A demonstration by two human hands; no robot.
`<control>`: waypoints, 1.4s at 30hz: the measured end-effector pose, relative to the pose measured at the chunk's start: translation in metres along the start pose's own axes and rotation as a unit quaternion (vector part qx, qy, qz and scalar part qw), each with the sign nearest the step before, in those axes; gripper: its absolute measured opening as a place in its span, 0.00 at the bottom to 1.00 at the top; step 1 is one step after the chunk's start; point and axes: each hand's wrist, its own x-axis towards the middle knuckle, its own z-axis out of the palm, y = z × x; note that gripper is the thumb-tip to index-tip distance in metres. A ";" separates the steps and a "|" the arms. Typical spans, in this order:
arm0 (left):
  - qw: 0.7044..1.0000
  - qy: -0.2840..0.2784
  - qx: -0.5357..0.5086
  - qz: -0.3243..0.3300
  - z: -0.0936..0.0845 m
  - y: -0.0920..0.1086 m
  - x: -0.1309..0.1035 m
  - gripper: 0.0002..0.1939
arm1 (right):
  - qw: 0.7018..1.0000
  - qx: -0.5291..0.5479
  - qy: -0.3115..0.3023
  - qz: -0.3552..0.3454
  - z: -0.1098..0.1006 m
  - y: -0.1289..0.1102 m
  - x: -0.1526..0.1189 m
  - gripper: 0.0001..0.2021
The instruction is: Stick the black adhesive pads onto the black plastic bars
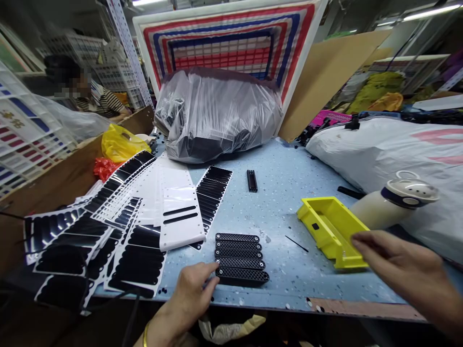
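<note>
In the head view, your row of black, textured, round-ended strips (239,263) lies on the speckled pale-blue tabletop (282,207), at six o'clock from centre. From those strips, your left hand (193,286) is at eight o'clock, thumb and forefinger parted, touching their left ends without clasping them. Your right hand (401,267) is at three o'clock, fingers bent by the yellow rectangular plastic tray (323,242); whether it grasps anything, I cannot tell. A smaller black ribbed bundle (252,181) sits at twelve.
</note>
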 end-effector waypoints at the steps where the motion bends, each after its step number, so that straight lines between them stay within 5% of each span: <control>1: 1.000 0.007 0.004 0.022 -0.001 0.001 -0.002 0.14 | 0.998 0.064 -0.008 -0.027 -0.001 -0.020 -0.011 0.06; 5: 0.993 0.027 0.058 0.102 -0.002 0.003 -0.006 0.16 | 0.953 0.205 -0.195 -0.111 0.023 -0.098 -0.047 0.12; 10: 0.985 0.028 0.111 0.131 0.003 0.002 -0.009 0.18 | 0.944 0.180 -0.257 -0.104 0.063 -0.138 -0.066 0.12; 18: 0.987 0.010 0.106 0.121 0.003 0.007 -0.008 0.15 | 0.960 0.124 -0.210 -0.136 0.084 -0.138 -0.065 0.11; 27: 0.987 0.012 0.101 0.127 0.003 0.007 -0.007 0.15 | 0.954 0.125 -0.135 -0.236 0.067 -0.127 -0.093 0.22; 36: 0.981 0.033 0.110 0.155 0.002 0.011 -0.005 0.15 | 0.928 -0.057 -0.189 -0.317 0.066 -0.118 -0.116 0.42; 42: 0.981 0.034 0.109 0.154 0.001 0.012 -0.004 0.15 | 0.937 -0.035 -0.194 -0.290 0.066 -0.103 -0.120 0.40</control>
